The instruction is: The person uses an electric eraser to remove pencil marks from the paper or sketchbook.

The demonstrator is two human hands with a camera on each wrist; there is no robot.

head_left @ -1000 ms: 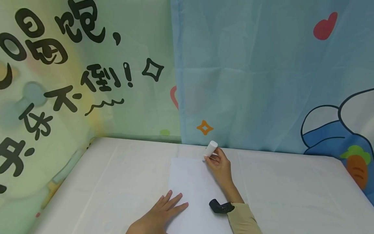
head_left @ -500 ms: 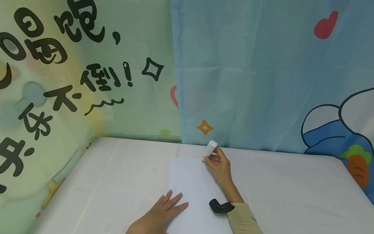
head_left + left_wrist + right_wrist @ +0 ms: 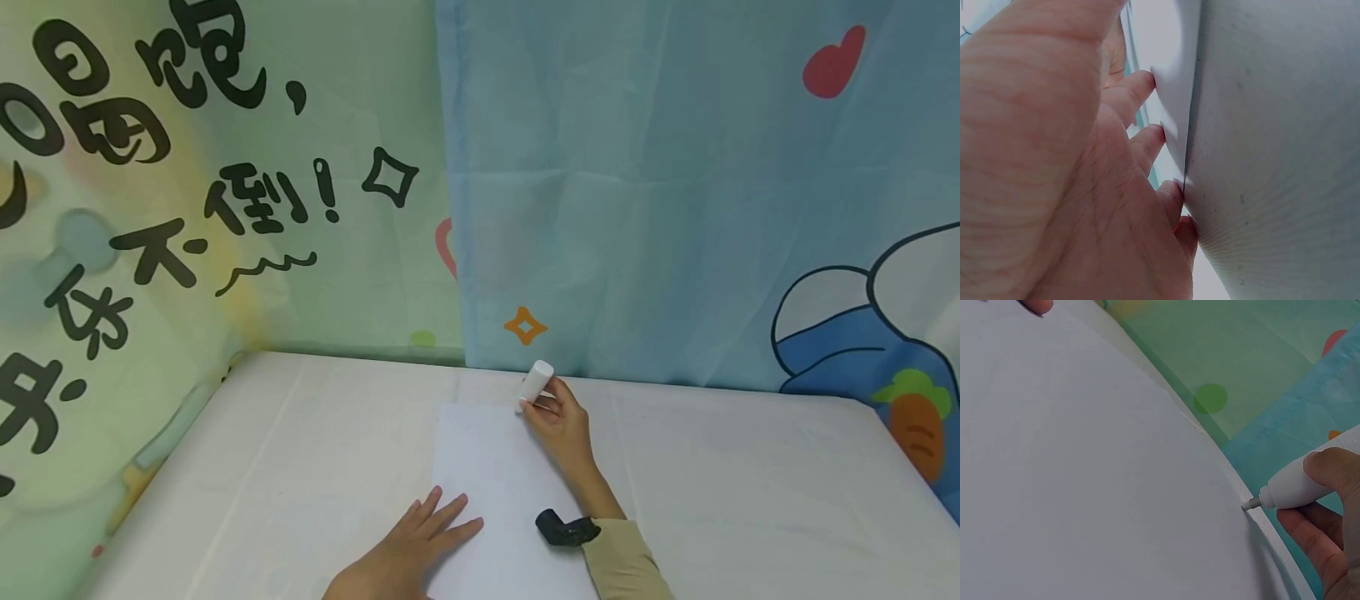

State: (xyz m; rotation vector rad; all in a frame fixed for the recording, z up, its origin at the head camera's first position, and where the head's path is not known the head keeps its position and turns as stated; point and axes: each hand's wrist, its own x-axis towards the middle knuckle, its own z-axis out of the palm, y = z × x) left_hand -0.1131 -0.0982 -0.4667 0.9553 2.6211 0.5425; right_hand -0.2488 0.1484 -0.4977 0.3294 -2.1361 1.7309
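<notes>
A sheet of white paper (image 3: 487,450) lies on the white-covered table. On its left edge rests my left hand (image 3: 420,546), fingers spread; the left wrist view shows its fingertips (image 3: 1155,134) touching down by the paper's edge. At the far right corner of the sheet my right hand (image 3: 561,427) pinches a stubby white pen (image 3: 536,382) between thumb and fingers. The right wrist view shows the pen's thick white barrel (image 3: 1297,482), which narrows to a thin grey tip (image 3: 1251,504). That tip is right at the sheet's far edge, and the barrel tilts up and away.
White cloth covers the table (image 3: 300,442). Behind it hang a green printed curtain (image 3: 360,275) with black lettering and a blue one (image 3: 637,208). A black strap-on device (image 3: 566,529) sits on the right wrist, by a tan sleeve (image 3: 626,558).
My right hand and the pen have shifted very slightly to the left along the paper's far edge. The left hand keeps its place on the sheet.
</notes>
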